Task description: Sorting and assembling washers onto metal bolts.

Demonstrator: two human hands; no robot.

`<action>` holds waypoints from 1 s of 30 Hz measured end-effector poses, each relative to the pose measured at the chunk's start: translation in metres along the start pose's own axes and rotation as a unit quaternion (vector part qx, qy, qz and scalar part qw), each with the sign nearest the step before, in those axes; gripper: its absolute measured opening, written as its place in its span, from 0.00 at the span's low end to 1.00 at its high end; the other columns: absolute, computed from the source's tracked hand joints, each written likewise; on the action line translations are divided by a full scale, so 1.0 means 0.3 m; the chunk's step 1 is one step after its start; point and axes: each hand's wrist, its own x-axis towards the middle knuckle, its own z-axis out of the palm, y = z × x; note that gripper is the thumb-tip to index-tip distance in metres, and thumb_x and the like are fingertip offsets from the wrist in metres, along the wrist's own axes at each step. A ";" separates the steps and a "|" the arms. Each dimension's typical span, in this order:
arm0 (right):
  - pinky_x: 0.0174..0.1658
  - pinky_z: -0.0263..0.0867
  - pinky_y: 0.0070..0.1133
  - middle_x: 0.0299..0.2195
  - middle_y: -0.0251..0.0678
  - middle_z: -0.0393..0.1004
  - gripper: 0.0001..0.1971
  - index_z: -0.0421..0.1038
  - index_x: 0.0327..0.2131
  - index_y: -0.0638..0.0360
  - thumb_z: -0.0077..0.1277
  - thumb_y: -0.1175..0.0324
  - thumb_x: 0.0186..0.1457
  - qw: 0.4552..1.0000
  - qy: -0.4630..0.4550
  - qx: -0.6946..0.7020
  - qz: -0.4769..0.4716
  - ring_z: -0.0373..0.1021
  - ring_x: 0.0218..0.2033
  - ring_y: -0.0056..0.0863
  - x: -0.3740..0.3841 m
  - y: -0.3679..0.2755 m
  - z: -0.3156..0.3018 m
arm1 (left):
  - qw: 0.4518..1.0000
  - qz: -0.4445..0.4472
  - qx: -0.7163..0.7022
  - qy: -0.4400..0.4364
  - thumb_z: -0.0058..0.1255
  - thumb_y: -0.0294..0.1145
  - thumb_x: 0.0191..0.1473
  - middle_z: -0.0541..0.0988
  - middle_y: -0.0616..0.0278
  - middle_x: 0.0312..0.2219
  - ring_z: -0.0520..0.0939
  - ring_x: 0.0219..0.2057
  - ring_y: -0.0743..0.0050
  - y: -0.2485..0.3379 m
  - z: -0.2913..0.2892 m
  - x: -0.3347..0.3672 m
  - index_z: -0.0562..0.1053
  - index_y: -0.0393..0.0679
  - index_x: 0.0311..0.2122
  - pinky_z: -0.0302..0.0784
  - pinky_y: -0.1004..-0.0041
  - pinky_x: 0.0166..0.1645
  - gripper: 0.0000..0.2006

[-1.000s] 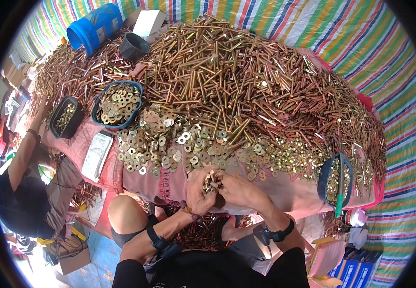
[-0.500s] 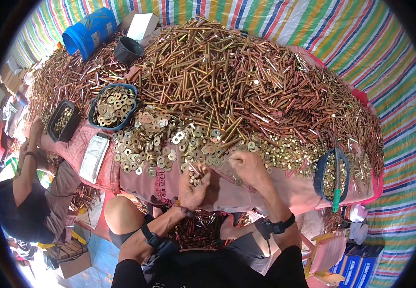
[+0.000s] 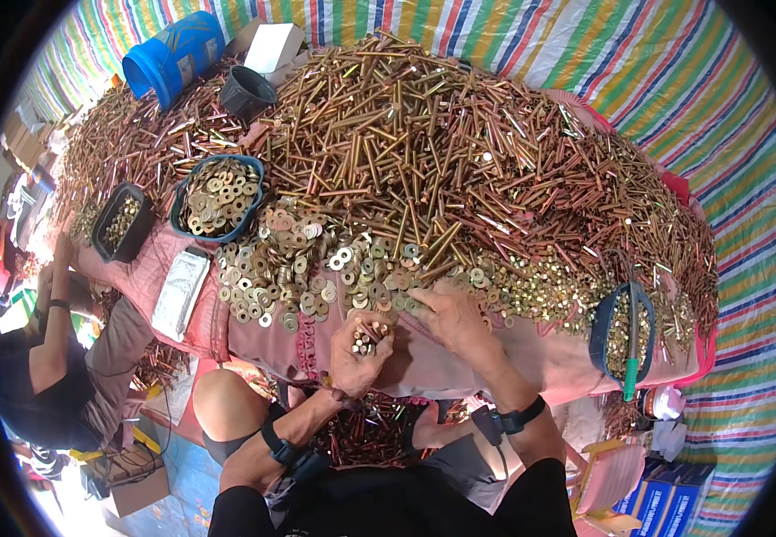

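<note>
My left hand [image 3: 359, 360] is closed around a bundle of bolts [image 3: 372, 336], their ends pointing up out of the fist. To its right, my right hand [image 3: 453, 313] reaches over the near edge of a heap of washers [image 3: 352, 277], fingers stretched out and slightly apart, tips at the washers. Whether a washer lies under the fingertips is hidden. Beyond both hands rises a large mound of long, brassy bolts [image 3: 388, 134]. Small nuts [image 3: 540, 291] are spread to the right of my right hand. Pink cloth [image 3: 424, 362] lies beneath the hands.
A blue-rimmed bowl [image 3: 257, 213] of washers and a dark tub [image 3: 146, 224] of nuts stand left. At right sits a blue basket [image 3: 598, 336] of nuts with a green-handled tool [image 3: 630, 380] across it. Another person's arm [image 3: 50, 331] is at far left. A blue bucket [image 3: 169, 67] lies behind.
My right hand has moved left, from above the pink cloth to the washers, and its fingers have stretched out. My left hand still grips the bolts, its fist turned slightly.
</note>
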 end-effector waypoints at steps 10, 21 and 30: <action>0.31 0.67 0.35 0.27 0.42 0.71 0.13 0.77 0.42 0.55 0.60 0.73 0.50 0.998 0.031 0.035 -0.041 0.72 0.28 0.44 0.003 0.026 0.022 | 0.998 -0.029 -0.055 -0.024 0.60 0.19 0.54 0.80 0.64 0.37 0.79 0.39 0.79 0.051 0.032 0.016 0.73 0.39 0.44 0.75 0.75 0.47 0.13; 0.23 0.68 0.15 0.23 0.30 0.75 0.09 0.74 0.39 0.64 0.58 0.68 0.61 0.770 -0.078 0.591 0.230 0.70 0.19 0.16 -0.014 -0.093 -0.080 | 0.998 0.003 0.047 -0.038 0.62 0.20 0.52 0.79 0.66 0.35 0.78 0.35 0.79 0.033 0.011 0.013 0.76 0.39 0.46 0.76 0.76 0.42 0.15; 0.23 0.70 0.16 0.27 0.33 0.76 0.11 0.73 0.41 0.68 0.57 0.68 0.61 0.808 -0.084 0.541 0.217 0.71 0.21 0.16 -0.016 -0.146 -0.055 | 0.999 -0.036 -0.006 -0.032 0.60 0.19 0.53 0.78 0.68 0.30 0.77 0.32 0.85 -0.003 0.020 -0.006 0.73 0.37 0.44 0.74 0.80 0.37 0.13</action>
